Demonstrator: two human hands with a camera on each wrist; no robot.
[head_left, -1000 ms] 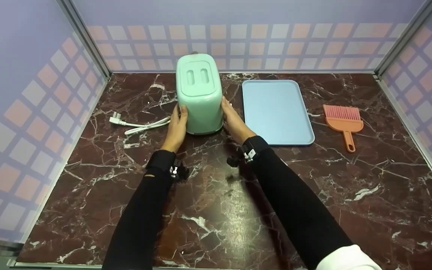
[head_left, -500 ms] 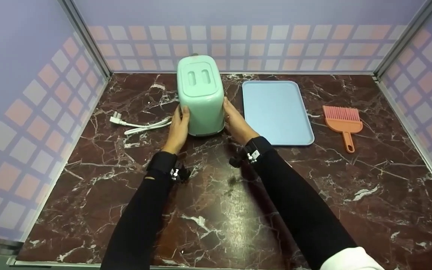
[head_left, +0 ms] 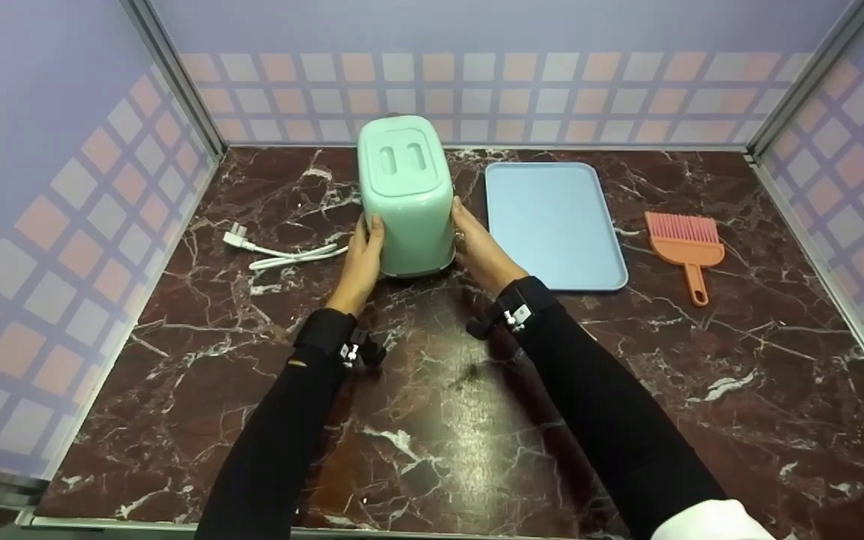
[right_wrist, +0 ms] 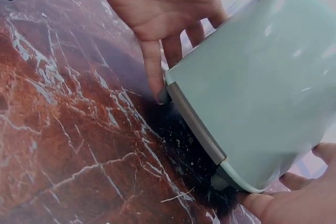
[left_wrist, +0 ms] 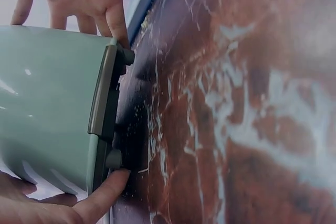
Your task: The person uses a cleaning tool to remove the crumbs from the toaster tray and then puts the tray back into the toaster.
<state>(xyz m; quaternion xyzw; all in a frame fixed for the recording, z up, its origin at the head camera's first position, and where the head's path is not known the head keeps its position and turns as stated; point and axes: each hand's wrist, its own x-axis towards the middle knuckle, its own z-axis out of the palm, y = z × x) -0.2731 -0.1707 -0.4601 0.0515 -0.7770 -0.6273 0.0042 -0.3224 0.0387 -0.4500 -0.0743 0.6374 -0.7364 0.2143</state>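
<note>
A mint-green toaster (head_left: 415, 234) with a lid showing two slots stands upright between both hands, towards the back of the marble-patterned table. My left hand (head_left: 361, 264) grips its left side, thumb on the near corner. On the opposite side my right hand (head_left: 483, 251) holds it, fingers spread along the wall. Both wrist views show fingertips low at the base, beside the small feet (right_wrist: 219, 181). Dark space and shadow lie under the base (left_wrist: 100, 111); whether every foot is off the table cannot be told. A white power cord (head_left: 293, 256) with a plug lies to the left.
A light blue tray (head_left: 552, 225) lies just right of the toaster. Farther right is an orange hand brush (head_left: 687, 244) with pink bristles. Tiled-pattern walls (head_left: 477, 97) bound the table at the back and both sides. Crumbs (right_wrist: 181, 145) lie beneath the toaster.
Both hands have shifted the toaster slightly to the right and nearer to me. The tray and brush stay where they were.
</note>
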